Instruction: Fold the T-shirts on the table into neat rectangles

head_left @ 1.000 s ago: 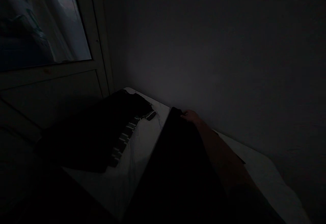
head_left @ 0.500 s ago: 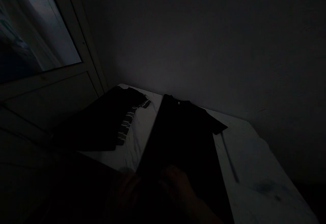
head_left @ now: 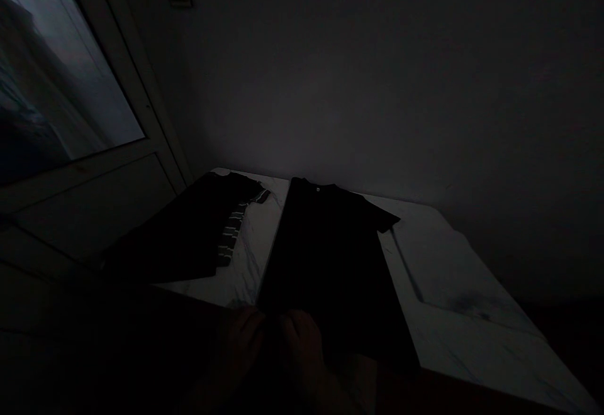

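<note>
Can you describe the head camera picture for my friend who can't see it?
A left hand and right hand touch the near edge of a black T-shirt on a white table. A dark striped garment lies beside it.

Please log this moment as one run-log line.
black T-shirt: flat on white table; left hand: at hem; right hand: at hem; striped garment: left of T-shirt

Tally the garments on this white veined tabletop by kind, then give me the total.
Black T-shirt: 1
Dark garment with a striped band: 1
Total: 2
</note>
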Tool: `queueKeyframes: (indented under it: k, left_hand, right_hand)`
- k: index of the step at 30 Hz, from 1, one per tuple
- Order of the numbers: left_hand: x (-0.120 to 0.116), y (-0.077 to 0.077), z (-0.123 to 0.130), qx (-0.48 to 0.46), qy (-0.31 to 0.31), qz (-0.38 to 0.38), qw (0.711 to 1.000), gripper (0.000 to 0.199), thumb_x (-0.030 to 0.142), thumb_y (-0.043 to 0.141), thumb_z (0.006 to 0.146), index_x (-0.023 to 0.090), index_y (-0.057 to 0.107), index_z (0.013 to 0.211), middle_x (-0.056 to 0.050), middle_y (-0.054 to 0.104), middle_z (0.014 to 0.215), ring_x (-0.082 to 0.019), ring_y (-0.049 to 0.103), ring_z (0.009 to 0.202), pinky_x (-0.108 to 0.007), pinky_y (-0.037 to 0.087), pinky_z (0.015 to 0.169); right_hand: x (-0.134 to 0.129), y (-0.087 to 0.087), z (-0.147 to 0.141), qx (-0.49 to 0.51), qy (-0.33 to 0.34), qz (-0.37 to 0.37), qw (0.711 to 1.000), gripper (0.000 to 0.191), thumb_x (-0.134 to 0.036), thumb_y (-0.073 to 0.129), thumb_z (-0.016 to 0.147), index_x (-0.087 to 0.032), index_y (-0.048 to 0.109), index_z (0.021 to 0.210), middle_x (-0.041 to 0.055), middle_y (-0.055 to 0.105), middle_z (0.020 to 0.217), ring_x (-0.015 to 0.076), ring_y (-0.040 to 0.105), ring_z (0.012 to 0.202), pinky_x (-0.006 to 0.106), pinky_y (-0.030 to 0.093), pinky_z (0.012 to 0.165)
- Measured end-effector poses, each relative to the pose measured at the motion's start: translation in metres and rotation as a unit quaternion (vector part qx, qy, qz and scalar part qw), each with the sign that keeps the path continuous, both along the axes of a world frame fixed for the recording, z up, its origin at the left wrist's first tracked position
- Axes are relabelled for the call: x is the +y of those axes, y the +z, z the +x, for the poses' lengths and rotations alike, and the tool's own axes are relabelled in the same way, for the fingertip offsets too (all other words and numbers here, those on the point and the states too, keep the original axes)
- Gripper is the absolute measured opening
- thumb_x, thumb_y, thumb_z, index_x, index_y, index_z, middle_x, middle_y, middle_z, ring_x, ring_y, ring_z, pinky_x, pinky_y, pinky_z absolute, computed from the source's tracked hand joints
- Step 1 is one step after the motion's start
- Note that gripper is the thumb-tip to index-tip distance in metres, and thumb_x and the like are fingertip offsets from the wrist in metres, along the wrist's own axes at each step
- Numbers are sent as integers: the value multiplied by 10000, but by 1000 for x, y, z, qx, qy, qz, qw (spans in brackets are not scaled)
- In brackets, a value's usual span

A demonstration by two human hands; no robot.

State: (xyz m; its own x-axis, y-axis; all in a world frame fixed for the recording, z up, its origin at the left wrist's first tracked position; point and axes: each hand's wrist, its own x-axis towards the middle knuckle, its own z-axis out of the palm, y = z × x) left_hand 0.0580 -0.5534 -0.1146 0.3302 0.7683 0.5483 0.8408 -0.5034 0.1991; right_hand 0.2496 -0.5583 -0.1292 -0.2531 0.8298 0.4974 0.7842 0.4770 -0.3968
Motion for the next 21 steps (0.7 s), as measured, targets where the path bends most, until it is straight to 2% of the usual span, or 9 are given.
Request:
queueKeyframes:
  k: [3,6,10,13,16,21]
  left_hand:
    - [-3,-12,-6,26,18,10,999,293,161,473,921,234,709,1079,-56,749,1026,-214,708,934,-366,578,850]
    - [-5,-25,-11,25,48,24,998,319,176,476,902,238,705,1116,-67,744,1074,-232,703,985,-388,587,874]
    - [-7,-37,-11,10,80,-6,997,368,181,493,873,245,689,1177,-74,727,1152,-250,689,1047,-415,594,896]
    - [-9,-45,-9,1,107,-36,994,383,198,487,874,243,681,1201,-77,713,1203,-261,677,1090,-432,592,920]
    - [-13,-55,-8,1,122,-4,993,361,233,454,926,247,691,1198,-83,725,1194,-267,689,1084,-433,598,909]
    - [-22,-74,-18,-3,101,41,994,353,305,437,982,295,685,1234,-57,757,1142,-243,726,1008,-385,623,845]
  right_hand:
    - [-5,-8,3,13,1,19,1000,272,-161,585,885,-327,685,1076,45,704,966,229,647,850,330,522,704]
    - [-8,-12,8,11,14,60,998,249,-189,581,917,-308,690,1106,45,705,953,207,647,821,309,519,688]
    - [-10,-4,16,16,27,116,993,254,-195,540,954,-250,674,1163,69,711,970,203,648,848,325,530,722]
    - [-11,5,22,7,61,136,989,290,-171,472,990,-233,661,1200,71,721,988,192,660,887,313,548,749]
    - [-10,10,28,-18,100,134,986,303,-165,437,1018,-227,657,1217,62,740,1015,169,679,922,275,563,780]
    - [-7,0,34,-39,124,157,979,297,-265,438,1045,-248,653,1248,42,770,1019,176,702,942,285,581,826]
